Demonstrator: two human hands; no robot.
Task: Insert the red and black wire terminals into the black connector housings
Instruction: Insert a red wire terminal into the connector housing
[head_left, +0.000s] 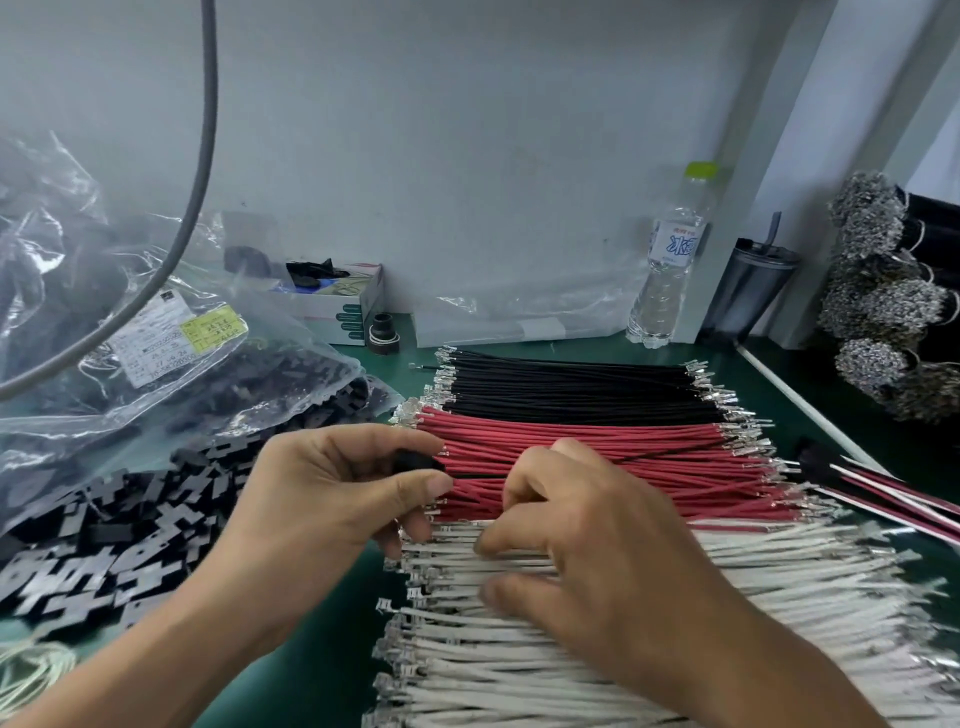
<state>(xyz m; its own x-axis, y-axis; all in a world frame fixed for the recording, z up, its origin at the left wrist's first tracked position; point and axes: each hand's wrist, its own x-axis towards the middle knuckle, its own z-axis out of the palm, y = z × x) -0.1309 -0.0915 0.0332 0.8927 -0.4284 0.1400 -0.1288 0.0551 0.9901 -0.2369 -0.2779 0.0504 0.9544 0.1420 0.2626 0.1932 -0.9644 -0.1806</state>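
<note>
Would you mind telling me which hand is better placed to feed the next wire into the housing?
The right hand, probably: its curled fingers sit over the red wires, apparently on a black wire. The left hand already holds the black connector housing in its grip.

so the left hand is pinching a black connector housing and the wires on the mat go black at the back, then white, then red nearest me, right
Not quite: the order is wrong. The head view shows the black wires at the back, then the red wires in the middle, and the white wires nearest the person. The left hand does pinch a black connector housing.
</note>
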